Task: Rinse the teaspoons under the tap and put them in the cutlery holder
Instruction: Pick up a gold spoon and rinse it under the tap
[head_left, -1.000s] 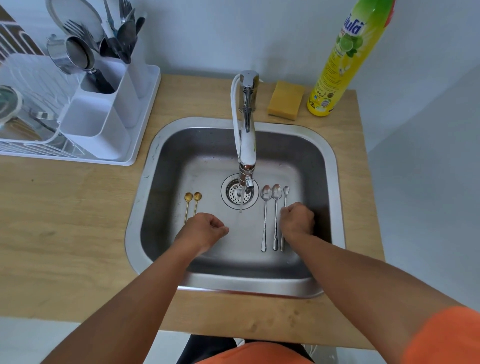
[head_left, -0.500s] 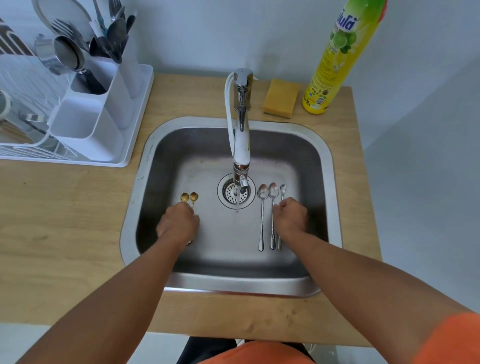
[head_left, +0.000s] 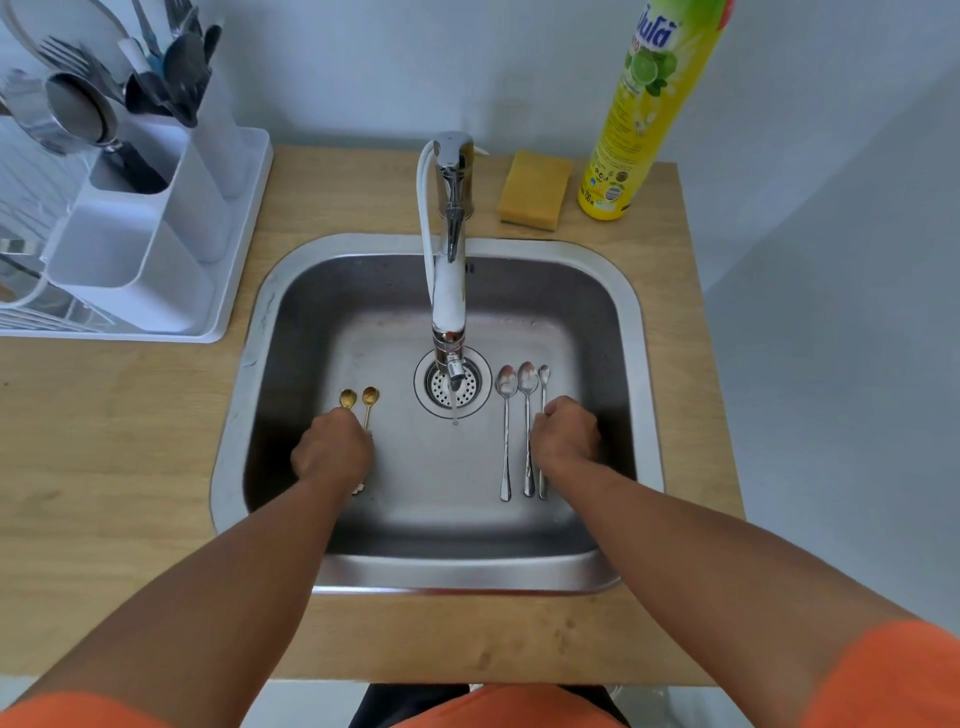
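Left hand (head_left: 332, 449) curled over gold teaspoons' (head_left: 358, 399) handles left of the drain (head_left: 453, 383), grip cannot be told | right hand (head_left: 563, 434) fisted on silver teaspoons (head_left: 519, 415) right of the drain, grasp unclear | spoons light, stiff, likely wet-slippery; pinch mid-handle | tap (head_left: 451, 270) trickling.

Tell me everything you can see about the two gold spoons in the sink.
The gold spoons are two small, shiny, metal-looking teaspoons lying side by side on the sink floor, left of the drain. Their oval bowls point toward the back wall. The left hand covers most of both handles, seemingly closing on them; one handle tip peeks out below it.
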